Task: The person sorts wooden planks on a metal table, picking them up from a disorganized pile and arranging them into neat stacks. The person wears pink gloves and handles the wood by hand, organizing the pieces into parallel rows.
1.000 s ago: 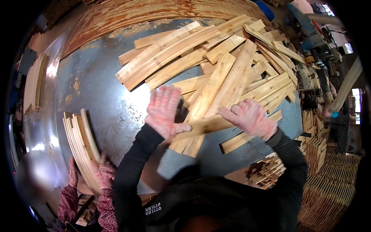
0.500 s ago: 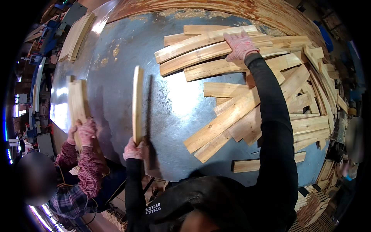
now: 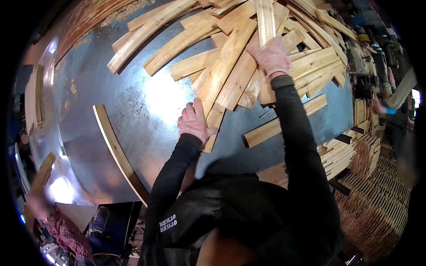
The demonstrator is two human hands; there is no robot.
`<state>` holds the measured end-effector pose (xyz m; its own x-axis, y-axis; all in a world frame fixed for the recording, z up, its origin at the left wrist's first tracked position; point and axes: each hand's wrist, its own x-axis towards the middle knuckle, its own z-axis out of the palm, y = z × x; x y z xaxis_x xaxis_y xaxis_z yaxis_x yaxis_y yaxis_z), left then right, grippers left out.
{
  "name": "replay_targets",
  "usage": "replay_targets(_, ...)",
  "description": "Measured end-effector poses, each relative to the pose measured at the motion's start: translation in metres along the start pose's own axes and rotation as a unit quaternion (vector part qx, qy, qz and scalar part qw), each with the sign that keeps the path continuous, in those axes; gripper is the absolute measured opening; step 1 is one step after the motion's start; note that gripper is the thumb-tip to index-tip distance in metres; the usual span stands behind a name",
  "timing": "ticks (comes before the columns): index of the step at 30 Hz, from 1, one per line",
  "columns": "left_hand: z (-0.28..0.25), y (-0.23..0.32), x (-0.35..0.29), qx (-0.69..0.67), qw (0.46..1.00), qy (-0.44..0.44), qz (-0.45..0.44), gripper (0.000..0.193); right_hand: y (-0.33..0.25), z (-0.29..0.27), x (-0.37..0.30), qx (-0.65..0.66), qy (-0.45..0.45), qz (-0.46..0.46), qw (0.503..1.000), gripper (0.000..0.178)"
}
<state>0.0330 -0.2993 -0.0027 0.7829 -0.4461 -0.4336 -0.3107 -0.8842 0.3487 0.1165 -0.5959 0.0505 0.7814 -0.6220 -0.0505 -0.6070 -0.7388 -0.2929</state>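
My right hand [image 3: 271,56], in a thin pinkish glove, grips the near end of a pale wooden slat [image 3: 265,20] on top of the heap. My left hand [image 3: 193,120], gloved the same way, rests at the near ends of the slanting boards, fingers stretched forward. Its thumb lies across a lower board [image 3: 214,126]. To the left, a single narrow slat [image 3: 117,148] sits on the metal table [image 3: 88,133], its near end reaching the front edge by my left sleeve. Another short board [image 3: 286,120] lies under my right forearm.
Loose boards [image 3: 317,71] spread over the table's far and right side. Stacked wood [image 3: 372,199] stands beyond the right edge. At the left, a co-worker's blurred hand [image 3: 39,205] holds a board [image 3: 44,170]. A bundle of slats [image 3: 33,99] lies at the far left.
My left hand has let go of the slat and moved right to the heap. My right hand has come nearer and now grips a pale slat. The head view has turned right.
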Motion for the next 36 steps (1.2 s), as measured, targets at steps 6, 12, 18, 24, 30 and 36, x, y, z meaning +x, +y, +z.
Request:
replay_targets(6, 0.029, -0.018, -0.017, -0.181, 0.98, 0.0, -0.08, 0.103, 0.017, 0.041, -0.016, 0.147, 0.025, 0.044, 0.988, 0.102)
replay_targets(12, 0.013, -0.038, -0.093, -0.82, 0.554, -0.146, 0.011, 0.073, 0.045, 0.034, -0.05, 0.177, -0.07, 0.089, 0.978, 0.105)
replay_targets(18, 0.012, -0.01, -0.116, -0.914, 0.385, -0.127, 0.025, 0.053, -0.035, 0.04, -0.059, 0.012, 0.002, 0.078, 0.997, 0.12)
replay_targets(24, 0.034, -0.058, -0.16, -0.718, 0.68, 0.107, -0.101, 0.047, 0.028, 0.062, -0.044, 0.078, 0.108, -0.132, 0.982, 0.037)
replay_targets(30, 0.013, -0.122, -0.196, -0.777, 0.613, 0.14, -0.038, 0.04, 0.029, 0.029, -0.143, 0.368, -0.097, -0.018, 0.925, 0.099)
replay_targets(36, 0.071, -0.137, -0.163, -0.884, 0.463, 0.061, 0.006, 0.052, -0.07, 0.057, -0.265, 0.581, -0.411, -0.107, 0.694, 0.085)
